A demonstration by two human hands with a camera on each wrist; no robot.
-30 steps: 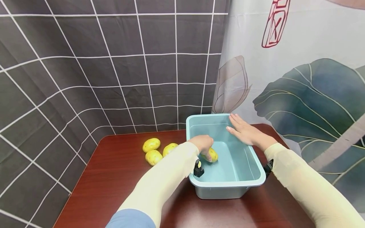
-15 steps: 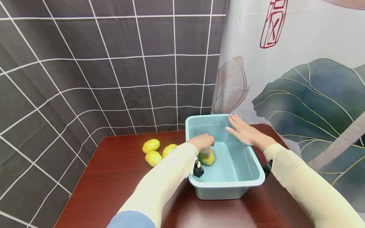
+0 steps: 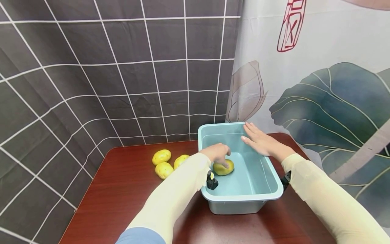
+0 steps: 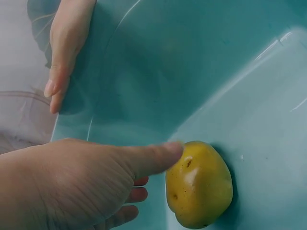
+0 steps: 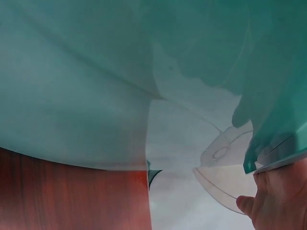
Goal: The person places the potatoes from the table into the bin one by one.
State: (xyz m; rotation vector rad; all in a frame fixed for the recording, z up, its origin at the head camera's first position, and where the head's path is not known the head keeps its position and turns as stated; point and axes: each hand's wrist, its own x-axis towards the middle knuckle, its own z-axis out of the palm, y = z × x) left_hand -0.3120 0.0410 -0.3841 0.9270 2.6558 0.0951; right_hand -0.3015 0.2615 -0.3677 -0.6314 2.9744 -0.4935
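A yellow potato (image 3: 224,167) lies on the floor of a light-blue plastic basin (image 3: 243,197), close to its left wall. My left hand (image 3: 217,152) hovers just over it, fingertips touching its top. In the left wrist view the thumb of my left hand (image 4: 120,167) reaches to the potato (image 4: 199,184) while the other fingers hang loosely curled beside it, not around it. My right hand (image 3: 262,141) lies flat on the basin's right rim with straight fingers, also visible as the right hand (image 4: 64,52) at the basin (image 4: 216,62) edge.
Three more yellow potatoes (image 3: 161,156), (image 3: 164,169), (image 3: 181,160) sit on the dark red table (image 3: 128,189) left of the basin. Dark checked cloth hangs behind and to the left; a leaf-print curtain hangs to the right. The right wrist view shows the basin's outer wall (image 5: 72,81).
My left hand lowered the potato to the basin floor and loosened its grip; the potato now lies flat. The right hand has stayed on the rim.
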